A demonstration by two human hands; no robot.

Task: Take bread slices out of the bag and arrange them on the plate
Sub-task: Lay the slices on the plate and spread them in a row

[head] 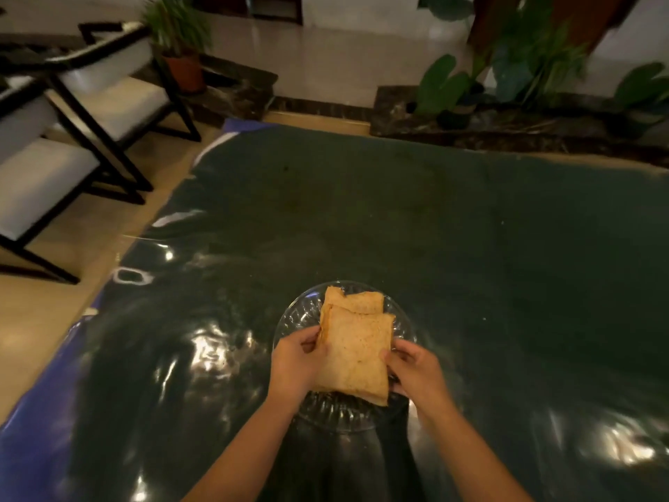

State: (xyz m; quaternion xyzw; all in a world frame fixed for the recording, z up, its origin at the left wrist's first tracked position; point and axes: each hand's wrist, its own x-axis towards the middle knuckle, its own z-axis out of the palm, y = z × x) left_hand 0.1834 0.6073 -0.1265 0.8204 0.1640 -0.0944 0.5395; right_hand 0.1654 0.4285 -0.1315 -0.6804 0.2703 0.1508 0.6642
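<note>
A clear cut-glass plate [297,320] sits on the dark green table near its front edge. One tan bread slice [362,300] lies at the plate's far side. Over the plate's near half is a small stack of bread slices [356,353]. My left hand [293,360] grips the stack's left edge and my right hand [412,367] grips its right edge. Whether the stack rests on the plate or hangs just above it cannot be told. No bag is in view.
The table [434,219] wears a shiny plastic cover with a blue border at the left. Black-framed chairs with white cushions [72,114] stand on the floor at left. Potted plants [181,41] and a dark stone ledge [506,117] lie beyond the table's far edge.
</note>
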